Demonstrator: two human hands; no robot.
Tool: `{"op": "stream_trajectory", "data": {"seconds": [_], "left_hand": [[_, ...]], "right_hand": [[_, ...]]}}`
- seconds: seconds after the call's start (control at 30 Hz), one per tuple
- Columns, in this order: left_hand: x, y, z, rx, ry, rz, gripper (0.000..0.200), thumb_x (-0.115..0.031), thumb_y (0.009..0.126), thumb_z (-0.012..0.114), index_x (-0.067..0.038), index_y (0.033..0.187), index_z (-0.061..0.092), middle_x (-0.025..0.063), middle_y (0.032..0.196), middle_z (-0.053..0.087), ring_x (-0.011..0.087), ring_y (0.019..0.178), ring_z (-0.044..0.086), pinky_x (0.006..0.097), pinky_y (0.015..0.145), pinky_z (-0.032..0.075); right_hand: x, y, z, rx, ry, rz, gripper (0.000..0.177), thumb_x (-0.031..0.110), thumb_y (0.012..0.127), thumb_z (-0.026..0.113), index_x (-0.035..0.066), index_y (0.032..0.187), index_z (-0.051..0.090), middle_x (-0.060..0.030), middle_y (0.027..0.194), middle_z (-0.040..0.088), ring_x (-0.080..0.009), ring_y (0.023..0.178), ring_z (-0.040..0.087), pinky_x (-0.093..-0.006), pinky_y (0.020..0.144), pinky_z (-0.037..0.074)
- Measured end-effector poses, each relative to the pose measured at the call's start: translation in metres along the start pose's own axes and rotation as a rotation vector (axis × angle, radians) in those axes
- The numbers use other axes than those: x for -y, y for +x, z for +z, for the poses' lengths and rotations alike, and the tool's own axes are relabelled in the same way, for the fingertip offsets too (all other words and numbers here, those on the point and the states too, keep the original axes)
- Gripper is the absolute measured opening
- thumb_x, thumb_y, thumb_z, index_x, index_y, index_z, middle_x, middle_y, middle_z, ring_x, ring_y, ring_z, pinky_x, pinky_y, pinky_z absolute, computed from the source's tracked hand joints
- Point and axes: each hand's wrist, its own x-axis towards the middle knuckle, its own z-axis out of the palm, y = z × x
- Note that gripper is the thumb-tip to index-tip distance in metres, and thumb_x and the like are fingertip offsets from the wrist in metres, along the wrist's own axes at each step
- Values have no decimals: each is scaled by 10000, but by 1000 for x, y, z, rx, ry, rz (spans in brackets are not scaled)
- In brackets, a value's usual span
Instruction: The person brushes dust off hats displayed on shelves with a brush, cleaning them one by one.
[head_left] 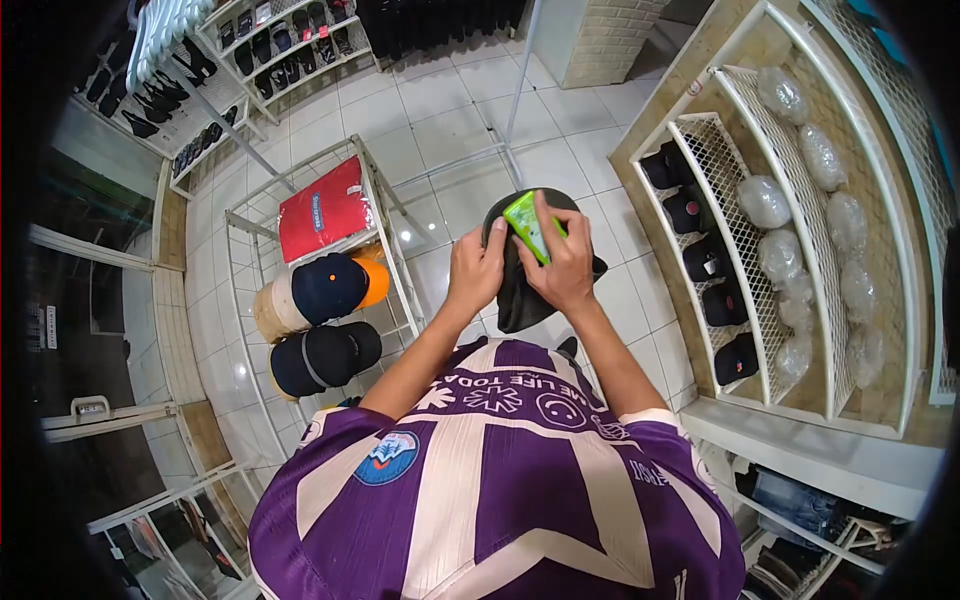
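My left hand (474, 268) grips the edge of a black cap (528, 298), with the thumb on top and the fingers partly hidden. The cap is held up in front of my chest, above the tiled floor. In my right hand (566, 262) is a bright green, flat, rounded rectangular object (522, 214), which lies over the cap's upper part. Its exact kind cannot be made out. The index finger of that hand stretches along the green object, and the other fingers curl around it.
On my left stands a white wire rack (238, 215) with a red packaged garment (322, 210) and stacked caps (330, 290). To the right, a white mesh shelf (735, 150) carries dark caps (722, 303) and clear plastic-wrapped bundles (764, 202). Shelves of footwear (283, 40) line the back.
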Motion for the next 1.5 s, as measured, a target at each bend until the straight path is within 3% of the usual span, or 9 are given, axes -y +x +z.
{"op": "stream_trajectory", "data": {"seconds": [0.13, 0.2, 0.33, 0.4, 0.8, 0.93, 1.13, 1.27, 1.5], "left_hand": [[0, -4, -2, -12, 11, 97, 466, -339, 1029, 540, 64, 807, 613, 214, 607, 542, 278, 551, 505, 447, 576, 415], [-6, -4, -1, -15, 30, 41, 415, -309, 1041, 552, 74, 930, 666, 75, 665, 598, 111, 672, 506, 356, 608, 444], [1, 0, -5, 5, 74, 5, 411, -307, 1037, 555, 75, 936, 667, 76, 662, 594, 119, 666, 506, 360, 610, 445], [-10, -5, -7, 2, 35, 80, 426, -317, 1032, 527, 71, 915, 662, 278, 713, 619, 405, 649, 618, 458, 665, 487], [4, 0, 1, -12, 34, 66, 416, -311, 1029, 528, 68, 925, 663, 271, 718, 626, 415, 649, 624, 456, 653, 489], [4, 5, -2, 26, 88, 18, 403, -309, 1028, 526, 58, 957, 676, 277, 767, 659, 434, 706, 651, 454, 684, 502], [6, 2, 0, -67, 96, 76, 411, -322, 1028, 521, 54, 972, 680, 295, 810, 667, 461, 813, 680, 469, 739, 513], [-10, 2, -3, -23, 47, 45, 393, -323, 1019, 541, 42, 987, 685, 303, 843, 672, 485, 845, 670, 484, 758, 514], [8, 4, -3, -72, 188, 47, 362, -289, 1013, 545, 44, 988, 682, 306, 817, 658, 498, 814, 662, 467, 718, 517]], "right_hand": [[-29, 9, -4, -203, -175, 224, 698, 158, 797, 815, 9, 1430, 561, -186, 1023, 570, -338, 939, 541, -441, 840, 456], [-16, 5, 6, -234, -171, 211, 685, 149, 805, 809, -1, 1425, 561, -186, 1024, 565, -343, 945, 541, -440, 844, 456], [-7, -3, 6, -22, 0, 7, 664, 150, 819, 804, -18, 1415, 561, -194, 1026, 561, -349, 953, 543, -438, 855, 457], [-30, 7, 0, -160, -175, 192, 680, 160, 809, 812, -18, 1415, 560, -203, 1044, 567, -348, 963, 543, -439, 868, 457], [-27, -6, 4, -173, -152, 246, 714, 193, 823, 796, -25, 1445, 524, -199, 1013, 550, -353, 972, 535, -444, 861, 457], [-1, -27, 11, 44, 58, 136, 770, 206, 795, 818, -7, 1468, 509, -182, 997, 566, -337, 940, 549, -416, 860, 467], [-34, 4, -11, -172, -202, 284, 719, 181, 805, 813, 1, 1444, 537, -191, 1044, 563, -346, 969, 543, -433, 866, 472], [1, -10, -6, 21, -58, -67, 753, 178, 785, 821, 32, 1464, 529, -191, 1034, 575, -350, 974, 560, -446, 879, 472], [-26, 11, -11, -141, -182, 152, 703, 171, 810, 802, 11, 1443, 542, -192, 1051, 573, -353, 968, 542, -447, 880, 450]]}}
